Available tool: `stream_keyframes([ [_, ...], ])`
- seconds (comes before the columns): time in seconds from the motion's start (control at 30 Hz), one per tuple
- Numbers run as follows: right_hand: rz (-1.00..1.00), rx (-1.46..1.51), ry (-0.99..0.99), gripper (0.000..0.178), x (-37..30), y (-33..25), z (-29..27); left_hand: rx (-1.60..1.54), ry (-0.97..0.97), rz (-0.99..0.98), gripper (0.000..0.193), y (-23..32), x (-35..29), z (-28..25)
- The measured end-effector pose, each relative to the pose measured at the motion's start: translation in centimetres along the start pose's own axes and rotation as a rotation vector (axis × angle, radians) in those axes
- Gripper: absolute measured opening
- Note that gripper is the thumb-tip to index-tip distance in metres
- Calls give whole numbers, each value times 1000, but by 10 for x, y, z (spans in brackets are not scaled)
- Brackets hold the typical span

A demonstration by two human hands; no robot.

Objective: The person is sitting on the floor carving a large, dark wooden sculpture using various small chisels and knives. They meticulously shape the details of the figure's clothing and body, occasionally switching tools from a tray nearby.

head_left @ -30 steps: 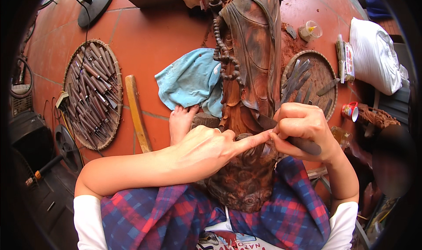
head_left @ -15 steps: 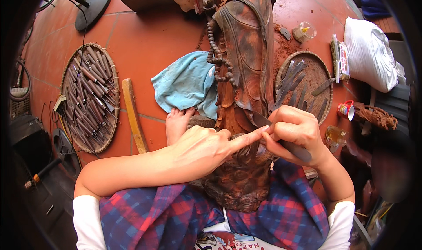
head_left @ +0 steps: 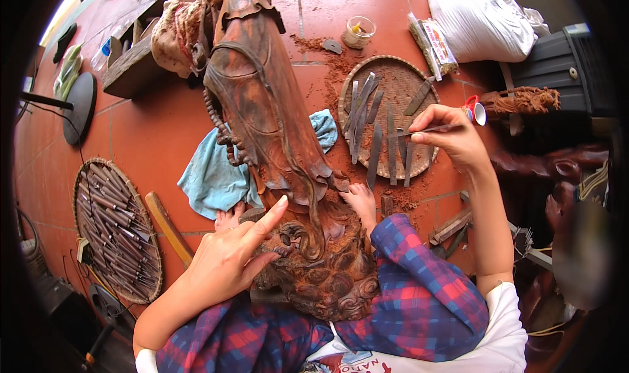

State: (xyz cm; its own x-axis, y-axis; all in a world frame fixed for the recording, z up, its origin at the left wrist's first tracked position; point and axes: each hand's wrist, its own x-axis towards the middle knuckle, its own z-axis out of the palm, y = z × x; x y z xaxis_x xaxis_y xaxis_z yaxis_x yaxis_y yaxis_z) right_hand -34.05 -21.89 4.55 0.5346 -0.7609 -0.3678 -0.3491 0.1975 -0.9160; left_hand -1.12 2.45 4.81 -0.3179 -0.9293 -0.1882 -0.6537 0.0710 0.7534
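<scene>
A carved dark reddish wooden statue (head_left: 265, 104) lies tilted between my legs, its robe and bead string pointing away from me. Its knobbly carved base (head_left: 334, 274) is close to my lap. My left hand (head_left: 232, 252) is at the left side of the base, index finger stretched out, thumb apart, the other fingers curled, with nothing in it. Out to the right, my right hand (head_left: 445, 127) pinches a thin flat metal blade (head_left: 401, 134) between thumb and fingers. It hovers over the right edge of a round woven tray (head_left: 350, 68) with several similar flat metal blades (head_left: 375, 153).
Many wooden-handled carving tools fill another woven tray (head_left: 80, 196) at left, beside a curved wooden stick (head_left: 167, 225). A blue cloth (head_left: 213, 176) lies under the statue. At right are a red mug (head_left: 478, 113), a jar (head_left: 359, 32), a white sack (head_left: 478, 19) and wood shavings.
My hands have come apart. The right moved out over the blade tray with its blade; the left drew back to the left. My view has turned to the right.
</scene>
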Motion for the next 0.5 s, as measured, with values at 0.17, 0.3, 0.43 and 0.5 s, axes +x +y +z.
stream_keyframes([
  [0.17, 466, -201, 164, 22, -2, 128, -44, -68, -117, -86, 87, 7, 11, 2],
  [0.3, 541, -573, 269, 23, -6, 188, -59, 1, -95, -112, 84, 6, 8, 3],
  [0.43, 575, -683, 369, 24, -11, 210, -84, 5, -57, -49, 86, 2, 12, 8],
  [0.5, 617, -620, 428, 27, -13, 215, -87, 8, -65, -48, 86, 3, 14, 11],
])
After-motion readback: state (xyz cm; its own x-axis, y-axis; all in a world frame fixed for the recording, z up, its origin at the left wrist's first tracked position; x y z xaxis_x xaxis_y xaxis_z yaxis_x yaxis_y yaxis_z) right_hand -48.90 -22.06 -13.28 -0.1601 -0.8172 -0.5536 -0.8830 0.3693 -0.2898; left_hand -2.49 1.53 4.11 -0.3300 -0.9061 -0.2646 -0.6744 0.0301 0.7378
